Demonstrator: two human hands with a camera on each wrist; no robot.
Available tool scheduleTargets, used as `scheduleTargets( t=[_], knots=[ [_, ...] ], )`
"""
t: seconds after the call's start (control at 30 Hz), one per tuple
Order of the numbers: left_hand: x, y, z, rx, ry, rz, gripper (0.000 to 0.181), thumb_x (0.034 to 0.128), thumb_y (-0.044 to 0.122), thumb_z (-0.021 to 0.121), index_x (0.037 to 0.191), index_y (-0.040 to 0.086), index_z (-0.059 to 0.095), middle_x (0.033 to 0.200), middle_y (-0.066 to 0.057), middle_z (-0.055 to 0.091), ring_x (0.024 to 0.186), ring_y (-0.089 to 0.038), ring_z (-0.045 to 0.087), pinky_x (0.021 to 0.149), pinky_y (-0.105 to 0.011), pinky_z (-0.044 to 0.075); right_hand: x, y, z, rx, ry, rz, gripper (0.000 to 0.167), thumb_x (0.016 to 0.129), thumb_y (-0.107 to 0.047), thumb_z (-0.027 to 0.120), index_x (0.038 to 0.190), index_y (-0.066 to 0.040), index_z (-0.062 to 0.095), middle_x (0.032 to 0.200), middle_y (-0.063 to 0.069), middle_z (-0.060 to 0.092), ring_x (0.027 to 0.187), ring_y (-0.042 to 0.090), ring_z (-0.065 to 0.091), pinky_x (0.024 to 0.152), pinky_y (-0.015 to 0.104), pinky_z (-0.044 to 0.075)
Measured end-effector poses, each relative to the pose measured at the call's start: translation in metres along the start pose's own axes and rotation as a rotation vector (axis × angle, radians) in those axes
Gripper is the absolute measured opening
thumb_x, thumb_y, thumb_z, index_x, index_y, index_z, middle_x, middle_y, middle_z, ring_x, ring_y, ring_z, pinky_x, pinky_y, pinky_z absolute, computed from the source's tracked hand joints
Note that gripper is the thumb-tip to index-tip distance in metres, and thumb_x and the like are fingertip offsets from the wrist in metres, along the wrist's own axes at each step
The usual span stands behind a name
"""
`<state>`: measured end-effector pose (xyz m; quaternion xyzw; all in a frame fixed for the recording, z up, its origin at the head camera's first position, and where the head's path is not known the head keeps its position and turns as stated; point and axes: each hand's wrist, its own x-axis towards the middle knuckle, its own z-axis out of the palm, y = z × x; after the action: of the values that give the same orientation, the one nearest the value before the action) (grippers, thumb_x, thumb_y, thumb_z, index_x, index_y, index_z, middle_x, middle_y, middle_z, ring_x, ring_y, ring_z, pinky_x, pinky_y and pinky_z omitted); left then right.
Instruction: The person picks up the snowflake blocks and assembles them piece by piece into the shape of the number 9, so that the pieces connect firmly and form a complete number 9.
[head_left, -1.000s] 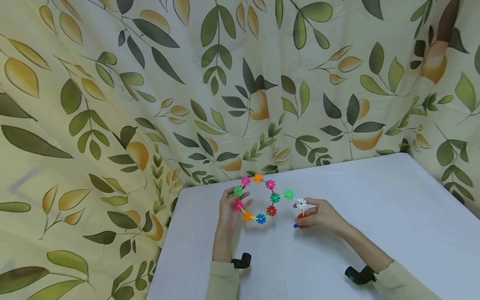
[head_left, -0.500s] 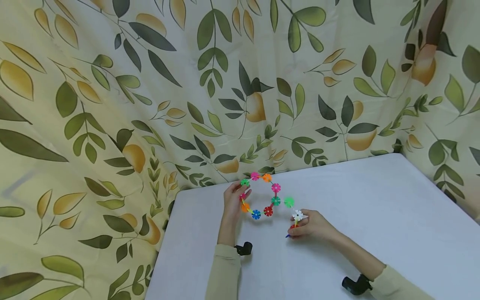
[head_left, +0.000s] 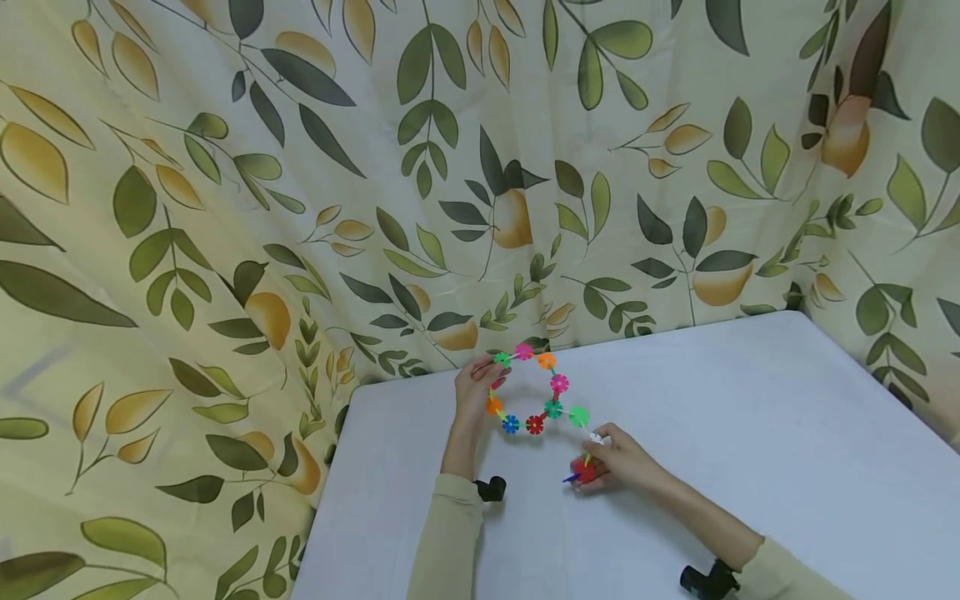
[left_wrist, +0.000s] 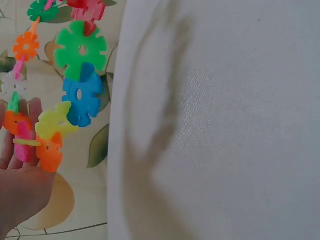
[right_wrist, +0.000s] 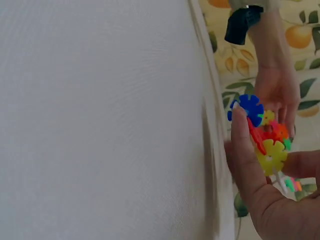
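Slotted plastic discs are joined into a colourful ring (head_left: pixel 534 425), held up above the table. At its left side my left hand (head_left: pixel 472 390) holds the ring; in the left wrist view a pink disc (left_wrist: pixel 23 145) sits against the fingers, near an orange disc (left_wrist: pixel 49 155). From the ring's right side a short tail runs through a light green disc (head_left: pixel 578 416) and a white disc (head_left: pixel 596 439) to a red disc (head_left: pixel 582 472). My right hand (head_left: pixel 621 458) grips this tail. A blue disc (right_wrist: pixel 251 106) touches its fingertip, and a yellow disc (right_wrist: pixel 277 151) lies between fingers and thumb.
A white-covered table (head_left: pixel 720 392) lies beneath both hands. Behind it and to the left hangs a leaf-patterned curtain (head_left: pixel 337 275). Black wrist cameras (head_left: pixel 491 489) are worn on both wrists.
The ring has turned clockwise, and my left hand has shifted slightly up and right. My right hand has moved down and left with the tail's end.
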<state>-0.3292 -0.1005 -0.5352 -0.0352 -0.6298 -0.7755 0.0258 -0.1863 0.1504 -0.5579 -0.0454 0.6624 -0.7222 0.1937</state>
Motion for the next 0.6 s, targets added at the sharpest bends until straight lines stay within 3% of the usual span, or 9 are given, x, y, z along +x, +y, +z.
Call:
scheduleTargets(
  t=[0.13,0.33,0.47,0.6],
  knots=[
    [0.006,0.0,0.003,0.029,-0.045,-0.018,0.033,0.0996,0.009,0.071,0.127,-0.007,0.062,0.112,-0.019,0.074,0.106,-0.035,0.074,0.096,-0.044,0.057,0.001,0.002,0.002,0.049,0.025,-0.029,0.024,0.109,-0.005,0.047,0.12,0.004,0.028,0.108,0.024,0.066,0.08,0.034,0.075,0.075,0.053,0.062],
    [0.012,-0.001,0.002,0.125,-0.11,-0.11,0.036,0.102,0.016,0.068,0.136,0.006,0.065,0.124,-0.01,0.066,0.114,-0.035,0.07,0.104,-0.054,0.051,0.0,0.004,0.002,0.1,0.012,-0.049,0.02,0.111,-0.007,0.046,0.118,0.005,0.031,0.1,0.016,0.066,0.082,0.028,0.074,0.079,0.055,0.061],
    [0.016,-0.005,0.0,0.092,-0.162,-0.193,0.038,0.1069,0.017,0.059,0.144,0.008,0.061,0.136,-0.01,0.061,0.122,-0.04,0.063,0.107,-0.057,0.048,0.001,0.004,0.003,0.113,0.009,-0.046,0.019,0.111,-0.008,0.046,0.117,0.004,0.032,0.098,0.012,0.069,0.085,0.027,0.075,0.079,0.052,0.062],
    [0.021,-0.012,0.004,0.033,-0.151,-0.203,0.037,0.1082,0.006,0.05,0.143,-0.002,0.059,0.142,-0.015,0.058,0.125,-0.045,0.06,0.105,-0.05,0.051,0.002,0.004,0.004,0.143,0.007,-0.036,0.017,0.11,-0.005,0.045,0.116,0.006,0.033,0.097,0.011,0.071,0.085,0.028,0.075,0.081,0.052,0.062]
  ],
)
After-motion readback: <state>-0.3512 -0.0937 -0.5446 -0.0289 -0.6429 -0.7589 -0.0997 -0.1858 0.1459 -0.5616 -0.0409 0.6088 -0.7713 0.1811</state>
